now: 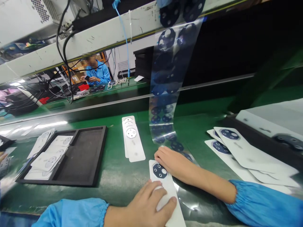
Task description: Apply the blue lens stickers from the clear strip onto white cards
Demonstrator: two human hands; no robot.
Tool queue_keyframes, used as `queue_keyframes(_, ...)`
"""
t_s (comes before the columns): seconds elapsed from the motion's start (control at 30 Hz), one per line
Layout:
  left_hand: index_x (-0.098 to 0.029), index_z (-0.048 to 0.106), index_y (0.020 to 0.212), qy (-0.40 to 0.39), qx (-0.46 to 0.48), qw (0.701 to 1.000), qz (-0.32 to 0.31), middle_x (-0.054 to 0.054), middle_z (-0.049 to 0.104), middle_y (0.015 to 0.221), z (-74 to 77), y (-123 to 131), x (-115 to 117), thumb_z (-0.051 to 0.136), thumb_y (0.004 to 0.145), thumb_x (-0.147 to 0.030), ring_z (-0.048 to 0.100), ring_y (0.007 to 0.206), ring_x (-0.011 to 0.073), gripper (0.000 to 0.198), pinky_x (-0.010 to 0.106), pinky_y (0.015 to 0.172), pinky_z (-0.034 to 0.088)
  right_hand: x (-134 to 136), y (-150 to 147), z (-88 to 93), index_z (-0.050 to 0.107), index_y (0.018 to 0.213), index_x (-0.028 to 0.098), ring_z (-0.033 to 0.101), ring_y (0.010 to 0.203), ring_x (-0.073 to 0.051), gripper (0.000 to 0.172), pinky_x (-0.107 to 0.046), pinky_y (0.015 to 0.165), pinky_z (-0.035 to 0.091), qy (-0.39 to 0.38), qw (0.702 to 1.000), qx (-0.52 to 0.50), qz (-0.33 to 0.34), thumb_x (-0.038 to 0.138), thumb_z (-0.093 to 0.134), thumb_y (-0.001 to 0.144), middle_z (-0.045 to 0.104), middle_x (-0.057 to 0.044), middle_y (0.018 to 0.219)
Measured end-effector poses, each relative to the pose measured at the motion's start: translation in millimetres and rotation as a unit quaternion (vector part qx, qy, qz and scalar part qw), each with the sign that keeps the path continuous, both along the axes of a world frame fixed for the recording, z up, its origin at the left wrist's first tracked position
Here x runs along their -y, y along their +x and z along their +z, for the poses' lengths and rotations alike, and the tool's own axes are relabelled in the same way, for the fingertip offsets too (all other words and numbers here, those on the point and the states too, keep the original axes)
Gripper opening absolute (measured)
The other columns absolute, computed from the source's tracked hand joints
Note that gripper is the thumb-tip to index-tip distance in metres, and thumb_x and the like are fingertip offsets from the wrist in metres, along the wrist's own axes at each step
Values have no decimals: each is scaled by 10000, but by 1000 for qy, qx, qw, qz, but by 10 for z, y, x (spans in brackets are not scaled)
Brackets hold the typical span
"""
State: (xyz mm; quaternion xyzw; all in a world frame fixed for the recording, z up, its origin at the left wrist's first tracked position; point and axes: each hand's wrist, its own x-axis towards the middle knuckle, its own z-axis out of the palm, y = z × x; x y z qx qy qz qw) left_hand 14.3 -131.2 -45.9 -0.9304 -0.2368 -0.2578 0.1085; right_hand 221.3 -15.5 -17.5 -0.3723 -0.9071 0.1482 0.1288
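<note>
Flat on the green table, a white panel [172, 194] has a dark blue, many-sided lens sticker [160, 170] with several round holes near its far end. My left hand [148, 205] rests over the panel's middle, fingers spread and touching it. My right hand [174, 162] is at the panel's far right corner, fingers bent and pressed together; what is under the fingertips is hidden. Just beyond the right hand, a clear film strip [163, 104] with rows of dark round stickers hangs from the shelf down to the table.
Left stands a black divided tray [98, 157] with white panels in one side. A small stack of white panels [134, 146] lies centre. Stickered panels [248, 154] overlap at right, beside a dark box. Cables [65, 47] hang from the shelf beam; a person [100, 72] in blue sits beyond.
</note>
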Motion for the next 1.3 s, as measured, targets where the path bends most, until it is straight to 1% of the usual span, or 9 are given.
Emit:
queue_keyframes(0.27, -242, 484, 1500, -29, 70, 996, -47, 197, 408, 1404, 157, -61, -28, 589, 981, -510, 324, 1478, 438, 594, 557, 1033, 543, -45, 103, 260, 615, 871, 185, 604, 839, -220, 133, -371, 789, 489, -278, 936, -212, -40, 304, 675, 871, 641, -39, 878)
queue_keyframes(0.4, -328, 424, 1530, -59, 92, 994, -26, 171, 221, 1609, 138, -33, -62, 654, 960, -301, 277, 1502, 454, 616, 637, 1041, 503, -120, 64, 211, 617, 974, 182, 648, 842, -199, 229, -327, 761, 528, -288, 889, -344, -94, 297, 727, 809, 685, -37, 943)
queue_keyframes(0.6, -99, 63, 1626, -103, 29, 984, 143, 317, 152, 1627, 195, -101, -316, 486, 1027, -357, 140, 1538, 469, 777, 735, 1106, 359, -375, 502, 495, 647, 1089, 221, 661, 1017, -227, 212, -378, 911, 531, 47, 842, -465, -269, 275, 486, 963, 704, -64, 1108)
queue_keyframes(0.7, -62, 234, 1584, -67, -46, 974, 213, 337, 248, 1591, 170, -118, -419, 482, 1018, -462, 261, 1489, 502, 736, 741, 1088, 359, -604, 1118, 584, 669, 1068, 205, 647, 1047, -261, 309, -442, 970, 503, 235, 826, -351, -373, 192, 373, 979, 700, -95, 1071)
queue_keyframes(0.8, -55, 469, 1451, -58, -94, 973, 201, 345, 414, 1485, 199, -108, -410, 492, 1003, -489, 473, 1341, 508, 624, 733, 1017, 417, -829, 1684, 476, 715, 995, 172, 617, 1068, -338, 320, -549, 943, 482, 231, 860, -154, -429, 82, 431, 877, 687, -156, 1103)
queue_keyframes(0.9, -38, 573, 1320, -32, -77, 989, 121, 279, 635, 1213, 278, -76, -345, 547, 984, -351, 651, 1043, 400, 459, 623, 889, 526, -876, 1847, 347, 728, 840, 152, 507, 1234, -436, 242, -698, 971, 392, 221, 884, -54, -409, 55, 507, 834, 664, -187, 1265)
queue_keyframes(1.0, -67, 625, 1185, -21, -58, 998, 11, 136, 704, 931, 323, -55, -300, 541, 979, -222, 651, 787, 236, 271, 385, 712, 566, -725, 1516, 337, 744, 908, 173, 505, 1284, -407, 157, -673, 1053, 367, 237, 914, -105, -313, 168, 587, 903, 652, -138, 1354)
queue_keyframes(1.13, -83, 606, 1249, -62, -46, 996, -37, 197, 668, 1219, 301, -64, -300, 526, 985, -255, 632, 1153, 295, 325, 431, 943, 561, -474, 794, 250, 717, 1159, 229, 685, 1127, -254, 254, -417, 1013, 528, 58, 984, -160, -51, 334, 536, 1016, 755, -52, 1188)
queue_keyframes(1.3, -76, 415, 1497, -180, -79, 980, 18, 294, 308, 1594, 258, -71, -332, 570, 968, -431, 269, 1508, 443, 656, 646, 1136, 377, -480, 373, -81, 454, 1509, 84, 277, 1530, -353, 510, -560, 1187, 348, 124, 991, -37, -27, 298, 431, 1048, 347, -187, 1628)
